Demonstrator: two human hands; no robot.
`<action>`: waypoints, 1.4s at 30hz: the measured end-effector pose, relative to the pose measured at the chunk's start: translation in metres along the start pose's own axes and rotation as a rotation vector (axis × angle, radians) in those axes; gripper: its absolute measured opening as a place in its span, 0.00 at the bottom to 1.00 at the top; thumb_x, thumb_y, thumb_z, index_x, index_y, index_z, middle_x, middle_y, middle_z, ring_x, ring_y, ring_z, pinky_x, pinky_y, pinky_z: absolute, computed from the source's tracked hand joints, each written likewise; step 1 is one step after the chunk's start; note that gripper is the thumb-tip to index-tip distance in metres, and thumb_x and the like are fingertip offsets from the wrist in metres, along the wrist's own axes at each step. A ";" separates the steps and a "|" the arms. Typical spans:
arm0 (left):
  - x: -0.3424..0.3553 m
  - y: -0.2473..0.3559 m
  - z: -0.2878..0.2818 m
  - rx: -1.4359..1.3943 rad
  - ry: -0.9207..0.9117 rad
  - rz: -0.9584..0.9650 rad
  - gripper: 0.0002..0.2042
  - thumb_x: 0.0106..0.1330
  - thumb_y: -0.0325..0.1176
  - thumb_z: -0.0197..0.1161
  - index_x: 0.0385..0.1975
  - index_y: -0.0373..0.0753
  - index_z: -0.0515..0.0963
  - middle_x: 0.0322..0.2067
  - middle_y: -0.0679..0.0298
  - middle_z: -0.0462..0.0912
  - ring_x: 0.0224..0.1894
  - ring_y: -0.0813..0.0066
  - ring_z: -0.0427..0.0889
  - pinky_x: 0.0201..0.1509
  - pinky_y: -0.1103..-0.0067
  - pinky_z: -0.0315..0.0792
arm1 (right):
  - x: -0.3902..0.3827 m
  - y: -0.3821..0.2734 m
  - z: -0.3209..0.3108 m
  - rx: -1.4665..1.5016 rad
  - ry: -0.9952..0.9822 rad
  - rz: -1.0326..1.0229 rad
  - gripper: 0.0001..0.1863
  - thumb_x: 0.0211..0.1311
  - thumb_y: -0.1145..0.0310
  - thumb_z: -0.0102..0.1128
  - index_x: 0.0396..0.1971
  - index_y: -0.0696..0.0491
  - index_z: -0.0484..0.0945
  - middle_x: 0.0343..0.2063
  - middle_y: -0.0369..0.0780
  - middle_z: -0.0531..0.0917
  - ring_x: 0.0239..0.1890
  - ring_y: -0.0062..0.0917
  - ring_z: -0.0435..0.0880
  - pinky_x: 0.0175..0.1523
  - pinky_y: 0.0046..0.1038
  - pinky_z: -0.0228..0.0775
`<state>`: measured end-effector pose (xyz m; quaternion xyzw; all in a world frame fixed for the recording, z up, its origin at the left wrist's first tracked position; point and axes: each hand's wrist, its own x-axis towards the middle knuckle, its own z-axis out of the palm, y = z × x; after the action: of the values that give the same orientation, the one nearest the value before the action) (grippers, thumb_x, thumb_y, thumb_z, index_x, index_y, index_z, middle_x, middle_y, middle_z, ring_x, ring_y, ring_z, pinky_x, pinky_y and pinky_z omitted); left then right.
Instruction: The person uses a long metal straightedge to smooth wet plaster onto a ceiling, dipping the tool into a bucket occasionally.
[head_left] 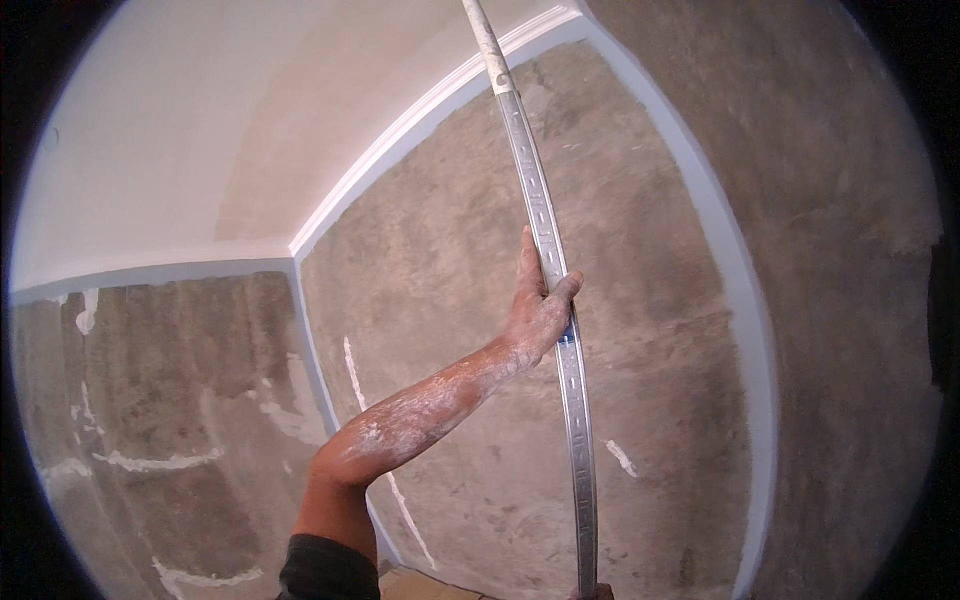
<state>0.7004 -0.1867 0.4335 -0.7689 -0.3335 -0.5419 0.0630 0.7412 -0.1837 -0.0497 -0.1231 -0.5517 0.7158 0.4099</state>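
Note:
A long silvery metal extension pole (579,440) runs steeply from the lower edge to the ceiling, with a thinner, whitish, smeared section (484,40) at its top. My left hand (540,310), dusted with white powder up the forearm, grips the pole near its middle. The thumb crosses its front and one finger stretches up along its left side. Just under that hand a small blue mark (566,336) shows on the metal. Of my right hand (604,592), only a little appears at the bottom edge, around the pole's lower part. The pole's upper end is out of view.
Ahead stands a brown-grey bare wall (640,380) with white filler streaks, bordered by a pale grey-blue band (745,300). Another patched wall (150,400) meets it at left. White moulding (360,185) edges the pale ceiling (180,130). Something tan (420,586) lies low down.

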 end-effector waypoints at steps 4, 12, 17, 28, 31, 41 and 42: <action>-0.001 0.014 0.000 -0.025 -0.004 0.024 0.41 0.66 0.28 0.54 0.70 0.48 0.31 0.31 0.66 0.68 0.26 0.81 0.69 0.26 0.81 0.71 | -0.003 -0.002 0.006 0.030 0.021 -0.012 0.19 0.59 0.62 0.58 0.49 0.50 0.72 0.32 0.39 0.78 0.25 0.24 0.76 0.24 0.27 0.68; -0.002 0.055 -0.016 -0.161 0.121 -0.015 0.39 0.65 0.34 0.56 0.70 0.46 0.37 0.31 0.63 0.71 0.25 0.80 0.73 0.23 0.81 0.75 | -0.010 -0.014 0.025 0.160 0.071 -0.031 0.22 0.59 0.60 0.59 0.53 0.50 0.71 0.36 0.41 0.78 0.27 0.25 0.77 0.26 0.28 0.69; -0.001 0.048 -0.018 -0.181 0.115 -0.095 0.38 0.65 0.34 0.56 0.70 0.43 0.39 0.31 0.64 0.71 0.24 0.82 0.73 0.20 0.84 0.72 | -0.007 -0.020 0.018 0.349 0.105 -0.066 0.25 0.60 0.58 0.59 0.55 0.50 0.69 0.38 0.42 0.78 0.29 0.26 0.78 0.27 0.28 0.71; -0.025 -0.004 -0.040 0.003 0.200 -0.063 0.37 0.65 0.34 0.59 0.69 0.41 0.45 0.32 0.65 0.74 0.24 0.84 0.72 0.23 0.84 0.71 | 0.083 -0.372 0.066 -0.495 0.218 -0.897 0.35 0.66 0.49 0.48 0.65 0.58 0.55 0.58 0.45 0.69 0.58 0.31 0.69 0.62 0.31 0.58; -0.041 -0.009 -0.047 -0.013 0.194 -0.079 0.37 0.65 0.35 0.60 0.69 0.38 0.46 0.37 0.61 0.75 0.27 0.82 0.74 0.27 0.83 0.73 | 0.099 -0.469 0.140 -0.447 0.166 -0.823 0.42 0.66 0.49 0.50 0.68 0.56 0.41 0.57 0.51 0.68 0.58 0.36 0.68 0.63 0.37 0.58; -0.062 -0.034 -0.071 -0.287 0.067 -0.193 0.43 0.62 0.38 0.64 0.69 0.36 0.40 0.56 0.49 0.67 0.58 0.68 0.68 0.56 0.77 0.68 | 0.167 -0.518 0.227 -0.495 0.313 -0.931 0.35 0.61 0.68 0.49 0.66 0.48 0.44 0.32 0.41 0.71 0.17 0.20 0.74 0.18 0.25 0.71; -0.078 -0.038 -0.078 -0.281 0.025 -0.263 0.44 0.62 0.39 0.65 0.69 0.36 0.40 0.56 0.49 0.68 0.58 0.67 0.69 0.56 0.76 0.68 | 0.171 -0.517 0.227 -0.491 0.314 -0.950 0.35 0.61 0.68 0.48 0.66 0.47 0.44 0.31 0.41 0.71 0.14 0.21 0.73 0.17 0.25 0.71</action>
<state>0.6014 -0.2275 0.3870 -0.7131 -0.3513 -0.5962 -0.1122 0.7234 -0.1881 0.5396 -0.0581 -0.6294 0.2757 0.7242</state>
